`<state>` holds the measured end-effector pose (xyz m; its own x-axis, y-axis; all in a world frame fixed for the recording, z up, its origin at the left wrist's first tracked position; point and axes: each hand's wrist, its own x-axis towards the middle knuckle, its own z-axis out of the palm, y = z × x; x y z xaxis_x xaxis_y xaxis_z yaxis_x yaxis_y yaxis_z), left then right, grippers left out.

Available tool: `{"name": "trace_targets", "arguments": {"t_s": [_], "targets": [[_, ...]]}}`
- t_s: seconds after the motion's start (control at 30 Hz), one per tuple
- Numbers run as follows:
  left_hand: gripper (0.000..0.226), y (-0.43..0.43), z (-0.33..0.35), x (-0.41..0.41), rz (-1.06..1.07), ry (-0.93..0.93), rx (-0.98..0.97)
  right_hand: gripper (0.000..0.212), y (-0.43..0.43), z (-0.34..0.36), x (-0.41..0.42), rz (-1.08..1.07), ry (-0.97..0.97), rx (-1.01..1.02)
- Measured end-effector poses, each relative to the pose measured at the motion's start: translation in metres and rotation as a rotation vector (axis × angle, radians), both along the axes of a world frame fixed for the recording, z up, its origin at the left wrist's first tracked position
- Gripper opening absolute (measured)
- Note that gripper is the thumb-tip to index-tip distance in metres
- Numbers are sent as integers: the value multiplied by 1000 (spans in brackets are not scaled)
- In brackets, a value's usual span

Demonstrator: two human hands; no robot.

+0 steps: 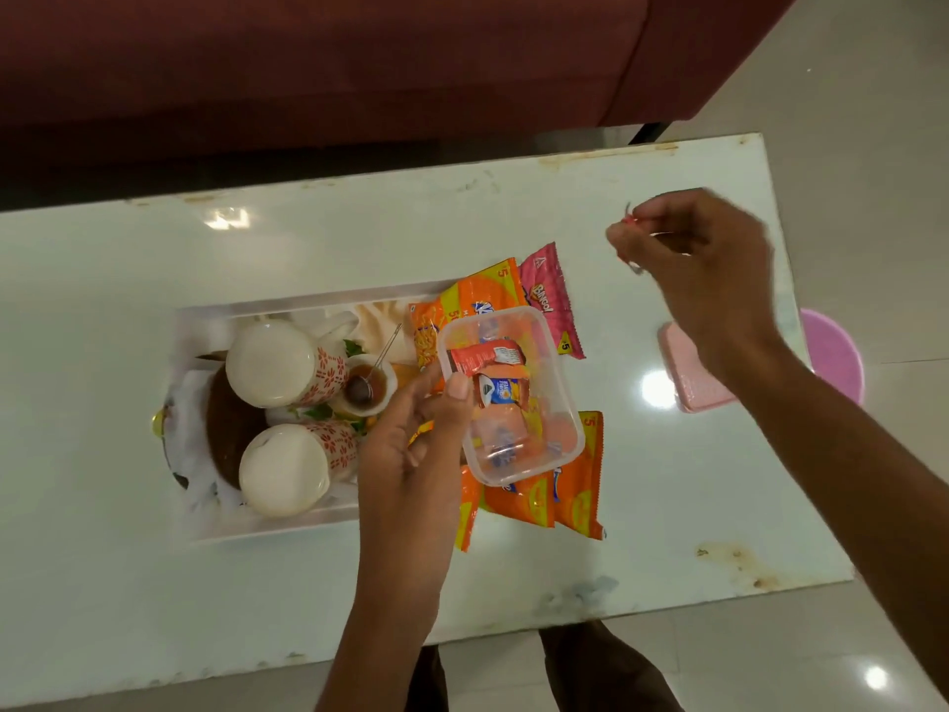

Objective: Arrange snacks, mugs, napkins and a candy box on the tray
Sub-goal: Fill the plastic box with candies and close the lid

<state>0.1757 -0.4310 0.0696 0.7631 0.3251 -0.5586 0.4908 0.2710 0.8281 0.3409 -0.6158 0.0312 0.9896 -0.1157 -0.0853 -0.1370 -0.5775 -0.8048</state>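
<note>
A clear plastic candy box [513, 444] with wrapped candies inside rests on orange snack packets [575, 485] at the tray's right end. My left hand [411, 439] grips the box's left rim. My right hand [688, 254] is raised over the table's right side, its fingers pinched on a small red candy wrapper [630, 221]. The white tray [267, 526] holds two overturned white mugs with red flower prints [280, 364] [287, 467], a small bowl with a strainer [367, 385], white napkins [339, 323], and a pink snack packet [549, 300].
The pink lid [690, 382] of the box lies on the white table [154, 583], right of the tray. A pink plastic stool [837, 352] stands beyond the table's right edge. A dark red sofa [359, 59] runs along the far side.
</note>
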Motion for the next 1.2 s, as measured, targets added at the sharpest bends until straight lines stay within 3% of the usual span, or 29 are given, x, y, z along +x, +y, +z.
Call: {"name": "trace_targets", "arguments": {"t_s": [0.1, 0.23, 0.47, 0.6, 0.77, 0.83, 1.03, 1.2], "targets": [[46, -2, 0, 1, -25, 6, 17, 25, 0, 68, -53, 273, -81, 41], [45, -11, 6, -1, -107, -31, 10, 17, 6, 94, -98, 691, -191, -210], [44, -30, 13, -8, -175, -57, 41, 30, -6, 80, -121, 912, -297, -494], [45, -43, 14, -10, -204, -69, 38, 24, -29, 88, -128, 702, -254, -271], [40, -60, 12, -12, -197, -77, 1, 13, -88, 68, -120, 6, -114, -132], [39, -68, 11, -13, -190, -72, -9, 17, -109, 34, -113, -151, -1, -157], [52, -90, 7, -10, -213, -12, -30, 77, -122, -64, -94, -79, 295, -389], [48, -106, 2, -9, -215, -2, -26, 92, -110, -94, -88, -45, 275, -636]]}}
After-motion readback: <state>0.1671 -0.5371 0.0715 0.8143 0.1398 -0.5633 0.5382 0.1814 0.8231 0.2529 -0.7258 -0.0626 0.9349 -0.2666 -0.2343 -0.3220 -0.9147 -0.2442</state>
